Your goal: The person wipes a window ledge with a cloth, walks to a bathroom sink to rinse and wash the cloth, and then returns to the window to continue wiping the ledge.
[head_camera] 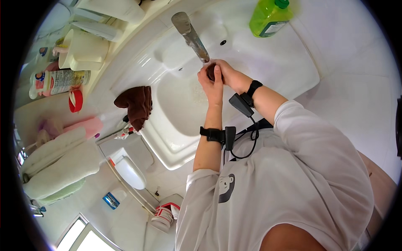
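Note:
Both hands meet in the white sink (179, 109), right under the spout of the metal tap (194, 39). Between them is a small, dark brown bundle (211, 72), apparently wadded cloth; the fingers hide much of it. My left hand (211, 84) grips it from the near left side, thumb laid across its front. From the right, my right hand (227, 72) closes around it, its fingers partly out of sight. Whether water is running over them is hard to tell. A folded brown cloth (138, 105) hangs over the sink's left rim.
A green soap bottle (270, 18) stands at the sink's far right. Along the left, a shelf holds a cream mug (86, 51) and a labelled bottle (61, 82). Below them hang white towels (62, 166); a toilet (130, 171) lies beyond. Cabled black devices (230, 138) are strapped to both wrists.

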Tool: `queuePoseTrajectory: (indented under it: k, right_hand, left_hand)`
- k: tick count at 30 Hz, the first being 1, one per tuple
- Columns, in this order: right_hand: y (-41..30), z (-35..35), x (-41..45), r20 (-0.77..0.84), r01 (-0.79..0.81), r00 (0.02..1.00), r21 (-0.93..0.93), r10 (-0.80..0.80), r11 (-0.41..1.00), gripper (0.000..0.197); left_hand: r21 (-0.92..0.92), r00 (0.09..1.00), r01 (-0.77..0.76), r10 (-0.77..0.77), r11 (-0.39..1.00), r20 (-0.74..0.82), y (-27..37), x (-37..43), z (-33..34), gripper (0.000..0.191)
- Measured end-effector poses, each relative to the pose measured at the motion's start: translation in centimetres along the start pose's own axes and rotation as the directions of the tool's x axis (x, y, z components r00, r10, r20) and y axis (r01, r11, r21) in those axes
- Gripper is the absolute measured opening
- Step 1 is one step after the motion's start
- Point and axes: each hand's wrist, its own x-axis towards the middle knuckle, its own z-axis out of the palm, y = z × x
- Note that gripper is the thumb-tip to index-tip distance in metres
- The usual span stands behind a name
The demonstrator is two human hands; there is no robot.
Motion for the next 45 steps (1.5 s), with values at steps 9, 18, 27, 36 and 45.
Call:
queuePoseTrajectory:
  k: [9, 18, 27, 36, 45]
  right_hand:
    - [0.6, 0.3, 0.2, -0.009, 0.014, 1.0, 0.224, -0.013, 0.974, 0.027]
    - [1.4, 0.6, -1.9, -0.213, -0.041, 0.976, -0.027, 0.035, 0.999, 0.033]
    - [1.1, -1.5, -0.4, -0.418, 0.194, 0.887, -0.047, -0.196, 0.98, 0.053]
    - [4.6, -1.6, 1.4, -0.199, 0.207, 0.956, -0.06, -0.215, 0.977, 0.027]
    - [1.7, -0.8, -0.2, -0.338, 0.477, 0.696, -0.442, -0.634, 0.76, 0.017]
  left_hand:
    - [-0.034, 0.973, -0.185, 0.188, 0.982, 0.131, -0.8, 0.9, 0.0, 0.036]
    - [0.002, 0.956, 0.292, -0.291, 0.957, -0.02, -1.2, 2.6, -3.1, 0.052]
    - [-0.204, 0.749, 0.656, -0.66, 0.727, 0.059, -0.9, 0.1, -3.5, 0.075]
    - [0.212, 0.987, 0.125, -0.1, 0.969, -0.122, -0.7, 1.0, -0.6, 0.039]
    - [-0.183, 0.98, 0.199, -0.197, 0.963, 0.028, -0.4, 1.2, -3.7, 0.026]
